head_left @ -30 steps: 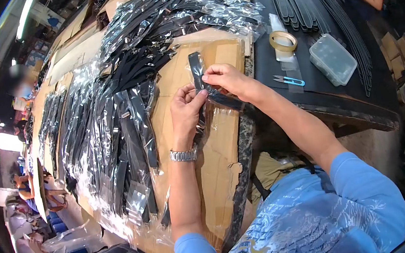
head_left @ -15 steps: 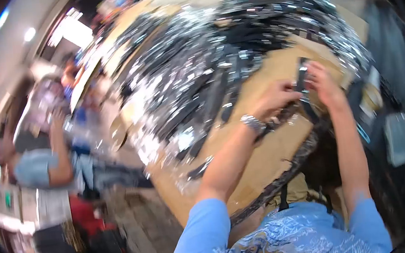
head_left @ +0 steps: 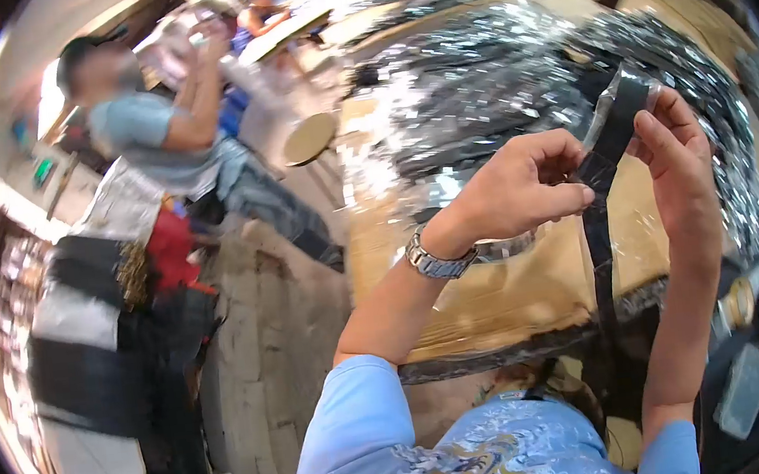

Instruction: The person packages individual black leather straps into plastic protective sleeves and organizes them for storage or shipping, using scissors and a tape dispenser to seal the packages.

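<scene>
A black strap, with clear plastic over its looped upper end, hangs in front of me and runs down past the table's front edge. My left hand, wearing a metal-band watch, pinches the strap between thumb and fingers below the loop. At the upper end, my right hand grips the strap with its thumb on the near face. Behind both hands, a broad pile of similar dark strips in shiny plastic covers much of the cardboard-topped table.
To the left a co-worker stands with raised hands near a round stool. A clear plastic box and a tape roll lie at right. Dark and red cloth is heaped at left, and another person is farther back.
The view has turned, bringing the co-worker further into sight. Both hands now appear larger and closer to the camera, and the strap's plastic-covered upper end shows more clearly.
</scene>
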A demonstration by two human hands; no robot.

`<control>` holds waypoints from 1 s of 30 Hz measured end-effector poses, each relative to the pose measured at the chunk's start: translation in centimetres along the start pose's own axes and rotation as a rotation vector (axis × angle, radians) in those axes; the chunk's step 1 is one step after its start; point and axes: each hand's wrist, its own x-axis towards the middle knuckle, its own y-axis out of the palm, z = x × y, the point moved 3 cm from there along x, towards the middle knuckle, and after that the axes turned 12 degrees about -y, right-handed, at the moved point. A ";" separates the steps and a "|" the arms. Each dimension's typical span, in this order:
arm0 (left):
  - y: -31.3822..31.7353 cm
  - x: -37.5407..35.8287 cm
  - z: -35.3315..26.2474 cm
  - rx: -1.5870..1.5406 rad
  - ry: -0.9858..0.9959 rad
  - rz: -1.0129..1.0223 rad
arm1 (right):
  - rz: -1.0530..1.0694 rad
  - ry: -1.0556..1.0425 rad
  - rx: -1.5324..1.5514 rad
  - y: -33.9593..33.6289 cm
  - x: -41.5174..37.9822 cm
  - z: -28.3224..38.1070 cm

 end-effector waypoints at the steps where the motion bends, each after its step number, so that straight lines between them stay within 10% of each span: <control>1: -1.3 -1.8 -1.2 0.033 -0.015 -0.051 | 0.024 -0.008 0.006 2.3 1.0 -0.2; 15: -18.3 -16.4 -16.3 1.254 0.343 -0.998 | 0.464 -0.134 0.143 25.7 12.2 -0.6; 20: -14.5 -10.7 -11.1 1.444 0.417 -1.243 | 0.355 0.028 0.127 19.7 11.1 -2.9; 30: -0.6 2.7 10.2 1.189 0.464 -0.989 | -0.007 0.194 -0.572 0.2 -2.3 -8.7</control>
